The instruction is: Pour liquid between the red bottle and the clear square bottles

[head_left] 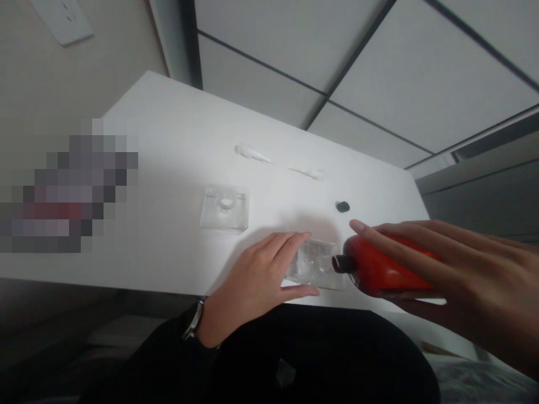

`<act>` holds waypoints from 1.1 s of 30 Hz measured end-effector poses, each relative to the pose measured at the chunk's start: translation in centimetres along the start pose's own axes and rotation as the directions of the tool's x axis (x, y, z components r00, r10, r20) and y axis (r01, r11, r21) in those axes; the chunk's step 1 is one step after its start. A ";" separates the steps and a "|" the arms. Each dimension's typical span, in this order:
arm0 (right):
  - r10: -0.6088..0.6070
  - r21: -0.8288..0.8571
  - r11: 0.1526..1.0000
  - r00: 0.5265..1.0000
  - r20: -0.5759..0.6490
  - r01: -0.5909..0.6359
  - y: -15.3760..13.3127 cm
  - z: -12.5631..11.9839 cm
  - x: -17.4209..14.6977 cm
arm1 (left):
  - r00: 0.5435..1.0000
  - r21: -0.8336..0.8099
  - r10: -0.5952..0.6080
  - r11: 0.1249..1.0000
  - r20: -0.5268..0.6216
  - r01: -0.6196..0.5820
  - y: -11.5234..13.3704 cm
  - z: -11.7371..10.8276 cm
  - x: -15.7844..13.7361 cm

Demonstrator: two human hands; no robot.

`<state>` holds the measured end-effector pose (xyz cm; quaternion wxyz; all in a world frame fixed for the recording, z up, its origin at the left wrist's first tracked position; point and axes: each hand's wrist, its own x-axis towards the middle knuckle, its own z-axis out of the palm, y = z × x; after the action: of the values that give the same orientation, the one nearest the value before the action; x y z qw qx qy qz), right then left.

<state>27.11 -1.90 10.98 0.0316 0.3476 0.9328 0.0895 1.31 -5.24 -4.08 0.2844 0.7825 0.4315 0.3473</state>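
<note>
My left hand (pixel 261 275) is closed around the left part of a clear rectangular glass bottle (pixel 311 261) near the table's front edge. Its thumb lies along the near side and the fingers along the far side. My right hand (pixel 455 264) grips a red bottle (pixel 379 266) with a dark neck, tipped over with its uncapped mouth pointing left. That mouth is right beside the clear bottle's round opening; whether the two touch, or liquid flows, I cannot tell. Beyond the red bottle lies a small black cap (pixel 342 206).
Another clear rectangular bottle (pixel 225 210) with a round opening stands left of my left hand. Farther back on the white table (pixel 168 151) lie a clear tapered tube (pixel 255 152) and a smaller slender clear piece (pixel 308 173). A blurred-out object (pixel 80 185) is at the left edge.
</note>
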 end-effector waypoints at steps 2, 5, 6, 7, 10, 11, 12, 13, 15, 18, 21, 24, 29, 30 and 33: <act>-0.039 -0.030 0.999 0.998 0.042 0.041 0.1 0.6 -0.2 | 1.000 0.013 0.003 1.000 -0.002 -0.003 0.0 0.0 0.0; 0.000 0.008 1.000 1.000 0.012 0.000 0.0 1.5 -0.6 | 1.000 0.018 0.010 1.000 -0.012 -0.009 -0.3 0.0 0.1; 0.025 0.029 0.999 1.000 -0.003 -0.025 -0.1 1.8 -0.7 | 1.000 0.015 0.011 1.000 -0.013 -0.011 -0.4 0.0 0.1; 0.054 0.060 0.997 0.998 -0.015 -0.053 -0.1 2.0 -1.0 | 1.000 0.011 0.009 1.000 -0.012 -0.009 -0.5 0.1 0.1; 0.195 0.262 0.949 0.980 -0.042 -0.177 -0.5 2.9 -2.0 | 1.000 0.018 -0.001 1.000 -0.004 0.001 -0.4 0.1 0.1; 0.264 0.355 0.908 0.962 -0.069 -0.223 -0.7 3.4 -2.5 | 1.000 0.034 0.008 0.999 -0.018 -0.007 -0.2 0.1 0.0; 0.341 0.448 0.855 0.934 -0.111 -0.259 -1.0 4.0 -3.0 | 0.999 0.058 0.027 0.998 -0.041 -0.025 0.1 -0.1 -0.2; 0.424 0.540 0.793 0.891 -0.160 -0.281 -1.3 4.8 -3.5 | 0.996 0.094 0.059 0.994 -0.072 -0.053 0.4 -0.5 -0.5; 0.594 0.704 0.654 0.765 -0.249 -0.278 -2.0 7.0 -4.3 | 0.978 0.199 0.149 0.973 -0.147 -0.118 0.8 -1.7 -1.3; 0.776 0.885 0.437 0.566 -0.280 -0.161 -3.2 10.9 -4.5 | 0.938 0.411 0.232 0.905 -0.259 -0.111 0.1 -5.3 -2.3; 0.842 0.933 0.353 0.459 -0.283 -0.073 -4.3 13.9 -3.9 | 0.958 0.530 0.103 0.846 -0.270 0.058 -2.1 -9.9 -2.5; 0.865 0.940 0.338 0.404 -0.298 -0.032 -5.0 15.2 -3.5 | 0.986 0.566 -0.013 0.817 -0.167 0.107 -4.3 -13.3 -2.0; 0.878 0.946 0.325 0.367 -0.308 0.018 -5.5 16.3 -3.4 | 0.995 0.595 -0.088 0.798 -0.041 0.095 -5.6 -14.4 -1.1; 0.878 0.946 0.324 0.364 -0.310 0.024 -5.5 16.5 -3.4 | 0.995 0.600 -0.094 0.794 -0.028 0.092 -5.6 -14.3 -0.9; 0.882 0.948 0.318 0.358 -0.307 0.028 -5.5 17.1 -3.3 | 0.995 0.616 -0.095 0.785 0.009 0.069 -5.4 -14.0 -0.1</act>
<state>28.14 -5.67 -6.88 -0.6126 0.5042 0.5664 -0.2231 -12.36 -0.79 0.27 0.0380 0.8197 0.5487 0.1598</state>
